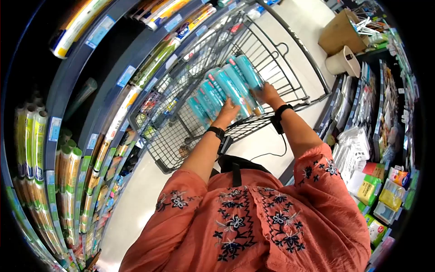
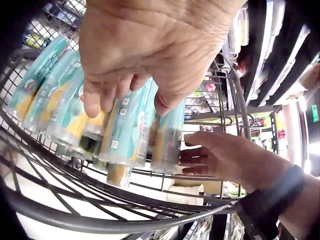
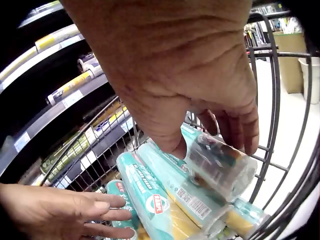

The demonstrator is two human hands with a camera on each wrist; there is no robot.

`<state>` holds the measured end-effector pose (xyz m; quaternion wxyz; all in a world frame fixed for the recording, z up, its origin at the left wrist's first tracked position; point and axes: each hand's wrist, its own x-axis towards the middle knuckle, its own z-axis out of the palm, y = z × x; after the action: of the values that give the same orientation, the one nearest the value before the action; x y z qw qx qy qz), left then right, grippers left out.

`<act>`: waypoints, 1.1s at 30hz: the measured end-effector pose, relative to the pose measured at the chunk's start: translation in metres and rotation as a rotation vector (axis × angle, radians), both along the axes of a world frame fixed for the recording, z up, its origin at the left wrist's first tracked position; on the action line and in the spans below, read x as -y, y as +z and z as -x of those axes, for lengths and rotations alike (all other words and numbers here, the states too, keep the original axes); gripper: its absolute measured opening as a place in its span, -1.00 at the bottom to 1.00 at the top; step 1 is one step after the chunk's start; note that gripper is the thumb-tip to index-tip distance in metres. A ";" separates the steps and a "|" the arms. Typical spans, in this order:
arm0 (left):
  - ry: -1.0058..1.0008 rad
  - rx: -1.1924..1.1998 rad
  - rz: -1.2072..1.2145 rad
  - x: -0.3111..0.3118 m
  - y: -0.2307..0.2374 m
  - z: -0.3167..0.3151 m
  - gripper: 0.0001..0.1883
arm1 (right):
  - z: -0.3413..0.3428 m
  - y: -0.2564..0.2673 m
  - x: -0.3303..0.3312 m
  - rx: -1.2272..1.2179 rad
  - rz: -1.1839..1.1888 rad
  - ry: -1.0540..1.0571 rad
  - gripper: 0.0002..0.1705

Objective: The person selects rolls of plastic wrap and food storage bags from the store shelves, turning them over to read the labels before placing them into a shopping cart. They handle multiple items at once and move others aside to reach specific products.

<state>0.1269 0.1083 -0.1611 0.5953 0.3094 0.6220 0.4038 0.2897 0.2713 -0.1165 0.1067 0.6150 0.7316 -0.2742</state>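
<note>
Several teal, plastic-wrapped rolls (image 1: 232,85) lie side by side in a wire shopping cart (image 1: 294,102). My left hand (image 1: 226,112) is over the near ends of the rolls; in the right wrist view its fingers (image 3: 107,216) stretch out straight against the pack. With thumb and fingers on opposite sides, my right hand (image 1: 268,95) holds the clear-wrapped end of the rightmost roll (image 3: 220,165). The left wrist view shows yellow lower parts on the rolls (image 2: 65,112). The palm side of my right hand is hidden.
Shelves of long wrapped rolls (image 1: 68,167) line the left side. On the right are racks of packets (image 1: 369,183), a cardboard box (image 1: 340,34) and a beige bin (image 1: 336,63). The cart's dark rim (image 2: 125,225) runs close by my hands.
</note>
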 end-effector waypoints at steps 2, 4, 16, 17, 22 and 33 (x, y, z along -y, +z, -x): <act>-0.055 -0.068 0.040 0.002 0.049 0.021 -0.17 | 0.013 0.025 0.005 -0.054 0.001 0.035 0.04; 0.035 -0.283 -0.061 0.003 0.039 0.049 -0.21 | 0.022 0.023 0.002 -0.088 0.015 0.061 -0.12; 0.440 -1.851 -0.144 0.155 0.189 0.408 -0.47 | 0.078 0.103 0.125 -0.772 0.461 -0.061 -0.53; 0.407 -1.788 -0.002 0.159 0.184 0.427 -0.44 | 0.079 0.088 0.132 -0.799 0.456 -0.071 -0.52; 0.235 -1.794 0.267 0.155 0.156 0.510 -0.36 | 0.102 0.111 0.167 -0.827 0.576 -0.043 -0.41; 0.136 -1.740 -0.309 0.170 0.268 0.351 -0.26 | 0.153 0.146 0.182 -0.997 0.710 0.016 -0.41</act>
<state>-0.2243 -0.0618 0.1065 -0.1627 0.5462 0.8098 0.1394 0.1370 0.0890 0.0300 -0.0477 0.3340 0.5619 -0.7552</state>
